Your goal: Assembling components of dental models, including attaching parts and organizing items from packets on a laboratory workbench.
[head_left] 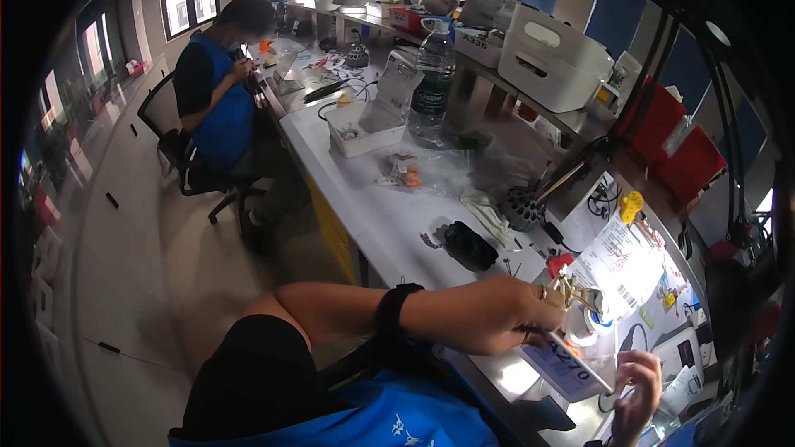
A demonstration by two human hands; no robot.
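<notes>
My left hand [523, 312], with a black band round the wrist, reaches across from the left with its fingers curled. At its fingertips is a shiny gold-coloured piece [581, 293], whose exact kind I cannot make out. Just below the hand, a small white box [590, 390] with a printed label on its side stands tilted. My right hand [638, 387] has its bent fingers at the box's near right corner. Past the box are a round white container with a blue rim [598, 323] and a printed paper sheet [617, 265] under bright light.
A black pouch [469, 246], a dark dimpled round holder [522, 209], plastic bags [418, 172], a water bottle [432, 87] and an open white box [358, 137] occupy the bench. White bins [551, 58] stand on the shelf behind. A co-worker [222, 99] sits far left.
</notes>
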